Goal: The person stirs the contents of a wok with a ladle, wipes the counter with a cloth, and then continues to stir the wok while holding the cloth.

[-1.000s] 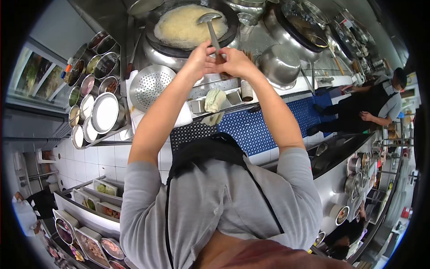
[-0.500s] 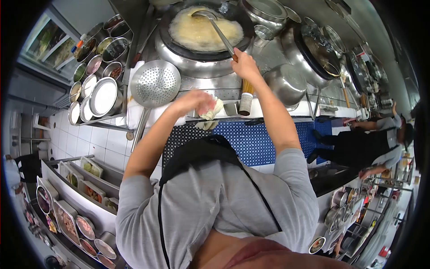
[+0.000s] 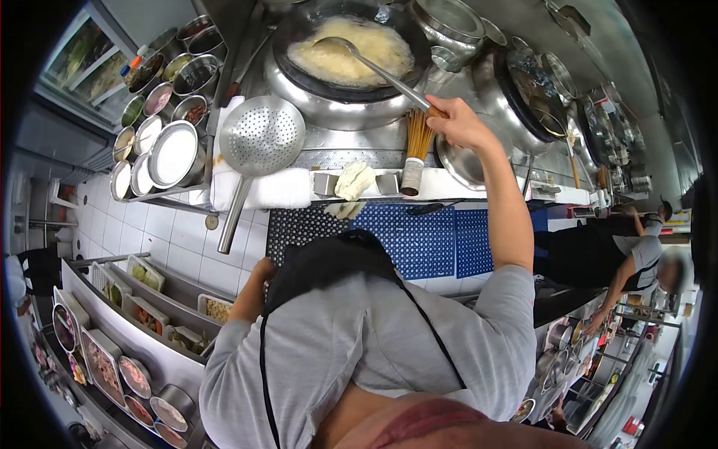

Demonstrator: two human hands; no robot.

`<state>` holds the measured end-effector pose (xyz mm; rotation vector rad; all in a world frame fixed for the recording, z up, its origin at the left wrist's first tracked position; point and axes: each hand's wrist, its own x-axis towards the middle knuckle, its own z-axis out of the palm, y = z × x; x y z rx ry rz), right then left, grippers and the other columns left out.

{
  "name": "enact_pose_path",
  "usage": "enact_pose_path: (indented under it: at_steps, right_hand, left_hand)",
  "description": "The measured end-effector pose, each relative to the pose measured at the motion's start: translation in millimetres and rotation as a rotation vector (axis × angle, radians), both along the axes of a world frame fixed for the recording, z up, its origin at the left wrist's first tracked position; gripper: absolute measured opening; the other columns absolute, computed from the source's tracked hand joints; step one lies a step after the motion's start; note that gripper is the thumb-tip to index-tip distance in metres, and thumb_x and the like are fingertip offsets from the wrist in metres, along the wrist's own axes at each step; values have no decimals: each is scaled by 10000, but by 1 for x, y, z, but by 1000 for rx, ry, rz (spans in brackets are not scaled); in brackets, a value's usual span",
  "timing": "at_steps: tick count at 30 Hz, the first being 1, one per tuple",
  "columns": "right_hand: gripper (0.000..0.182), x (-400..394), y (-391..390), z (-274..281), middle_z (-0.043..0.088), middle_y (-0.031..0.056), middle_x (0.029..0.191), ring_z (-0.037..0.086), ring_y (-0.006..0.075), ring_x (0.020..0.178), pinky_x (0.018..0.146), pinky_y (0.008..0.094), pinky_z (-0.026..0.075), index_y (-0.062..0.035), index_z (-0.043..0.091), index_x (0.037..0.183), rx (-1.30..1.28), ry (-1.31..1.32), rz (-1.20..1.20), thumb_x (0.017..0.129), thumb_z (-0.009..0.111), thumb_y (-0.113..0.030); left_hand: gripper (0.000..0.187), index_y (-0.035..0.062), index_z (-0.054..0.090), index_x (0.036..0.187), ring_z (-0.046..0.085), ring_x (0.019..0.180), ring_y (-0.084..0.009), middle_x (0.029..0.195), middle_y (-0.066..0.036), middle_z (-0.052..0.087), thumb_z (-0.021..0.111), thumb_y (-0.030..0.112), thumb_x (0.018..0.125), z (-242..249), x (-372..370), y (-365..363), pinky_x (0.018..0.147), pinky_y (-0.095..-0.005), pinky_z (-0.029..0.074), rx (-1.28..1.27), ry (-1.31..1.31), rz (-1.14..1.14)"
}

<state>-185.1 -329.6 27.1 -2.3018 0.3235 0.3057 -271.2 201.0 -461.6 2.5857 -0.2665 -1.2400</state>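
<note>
My right fingers (image 3: 441, 123) are clamped around the wooden grip (image 3: 437, 112) of the ladle (image 3: 385, 73); its bowl sits ahead-left of them, at the froth (image 3: 374, 56) in the wok (image 3: 351, 93). Should be stiff, head-heavy, possibly oil-slick. Hold wood; shaft's probably hot. Left hand (image 3: 262, 271) by my apron (image 3: 329, 262), finger state unclear.

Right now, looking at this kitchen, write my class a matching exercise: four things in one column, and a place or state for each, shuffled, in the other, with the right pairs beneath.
Things
1. Long-handled silver metal ladle
2. Round perforated steel strainer
3. Round black wok
4. Blue dotted mats

Places and states
A. Handle juts past the steel counter
B. On the white-tiled floor
C. Held in the right hand
D. Holds foamy, pale-yellow contents

Pairs: 1-C, 2-A, 3-D, 4-B
</note>
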Motion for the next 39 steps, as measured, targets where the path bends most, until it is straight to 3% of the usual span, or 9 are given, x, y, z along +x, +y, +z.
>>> enact_pose_path:
  at_steps: [7, 10, 17, 24, 27, 30, 33, 37, 39]
  right_hand:
    - [591, -45, -4, 16, 674, 191, 813, 653, 359, 694, 664, 425, 518, -75, 487, 1432, -588, -199, 198, 854, 609, -104]
    - [577, -57, 25, 12, 673, 277, 927, 649, 453, 873, 793, 510, 512, -58, 474, 1426, -709, -110, 87, 862, 592, -91]
    - [564, -38, 45, -48, 672, 299, 898, 661, 470, 867, 813, 547, 519, 1, 437, 1422, -733, -146, -11, 878, 550, -94]
    - [495, 15, 42, -93, 686, 280, 915, 682, 428, 908, 820, 507, 540, 78, 454, 1349, -750, -209, 4, 863, 487, -10]
    - [510, 39, 46, -97, 682, 292, 945, 679, 431, 930, 836, 501, 541, 85, 444, 1350, -692, -199, -39, 859, 527, -26]
    - [488, 62, 47, -113, 682, 284, 921, 667, 460, 905, 833, 546, 528, -36, 457, 1313, -662, -252, -60, 844, 589, -66]
    - [511, 80, 48, -126, 686, 265, 921, 670, 443, 910, 839, 535, 527, -36, 459, 1323, -640, -258, -56, 839, 612, -92]
    - [538, 63, 48, -113, 692, 237, 933, 671, 427, 910, 842, 524, 522, -72, 469, 1356, -658, -278, 23, 840, 619, -105]
    - [564, 48, 47, -96, 691, 230, 939, 670, 424, 908, 840, 521, 520, -101, 471, 1383, -691, -247, 67, 838, 616, -99]
  left_hand:
    - [260, -71, 673, 743, 662, 493, -291, 625, -235, 654, 609, 171, 813, 19, 17, 38, 500, -426, 541, -128, 126, 404]
    - [297, -37, 688, 746, 675, 541, -285, 633, -218, 659, 584, 228, 833, -26, 37, 42, 573, -412, 553, -209, -38, 27]
    - [265, 126, 749, 909, 713, 861, -341, 887, -160, 729, 566, 308, 846, 38, 54, -42, 810, -439, 551, -255, 66, 291]
    - [285, 130, 756, 971, 693, 983, -333, 974, -174, 724, 608, 327, 827, 57, 38, -36, 882, -452, 535, -221, -100, 5]
    - [288, 80, 747, 930, 713, 885, -328, 910, -182, 725, 608, 315, 839, 7, 31, 1, 852, -443, 554, -185, -80, 167]
    - [286, 14, 725, 858, 715, 696, -312, 795, -198, 712, 609, 275, 851, 2, 25, 30, 735, -415, 582, -174, -86, 91]
    - [263, -15, 702, 795, 684, 555, -281, 692, -199, 686, 600, 221, 853, 8, 20, 46, 615, -377, 576, -188, -96, -153]
    - [233, 3, 726, 828, 693, 566, -251, 696, -184, 694, 616, 209, 836, 24, 11, 36, 583, -359, 558, -193, -15, 321]
    - [241, 2, 729, 843, 704, 601, -259, 716, -179, 703, 618, 216, 832, 19, 15, 32, 606, -374, 563, -231, -55, 267]
